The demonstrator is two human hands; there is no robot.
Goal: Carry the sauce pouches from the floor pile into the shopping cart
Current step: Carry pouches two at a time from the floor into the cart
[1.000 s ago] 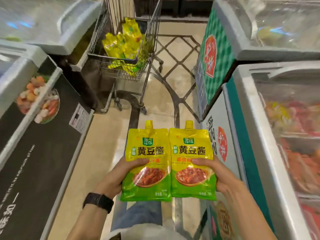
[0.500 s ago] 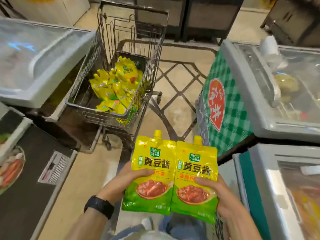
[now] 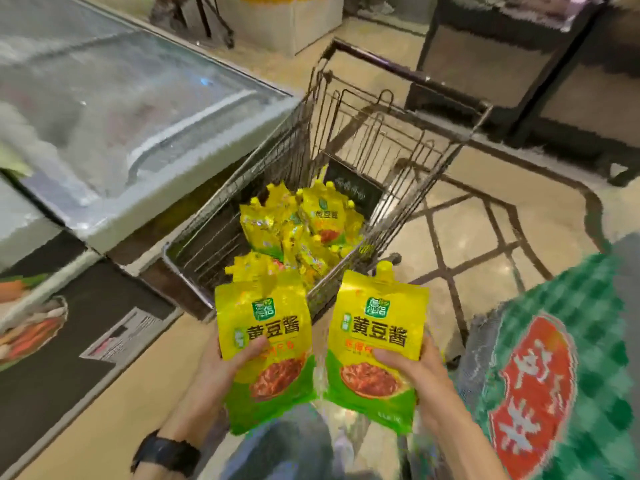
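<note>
I hold two yellow-and-green sauce pouches upright in front of me, just short of the near end of the shopping cart. My left hand grips the left sauce pouch by its lower edge. My right hand grips the right sauce pouch the same way. A small gap separates the two pouches. Inside the wire cart lies a heap of several identical pouches. The floor pile is out of view.
A chest freezer with a glass lid stands against the cart's left side. A black freezer front is at my lower left. A green checked freezer with a red emblem is at my right. Dark shelving stands beyond the cart.
I have come closer to the cart, which now fills the middle of the view just beyond the pouches. The two pouches, held touching before, have drawn slightly apart.
</note>
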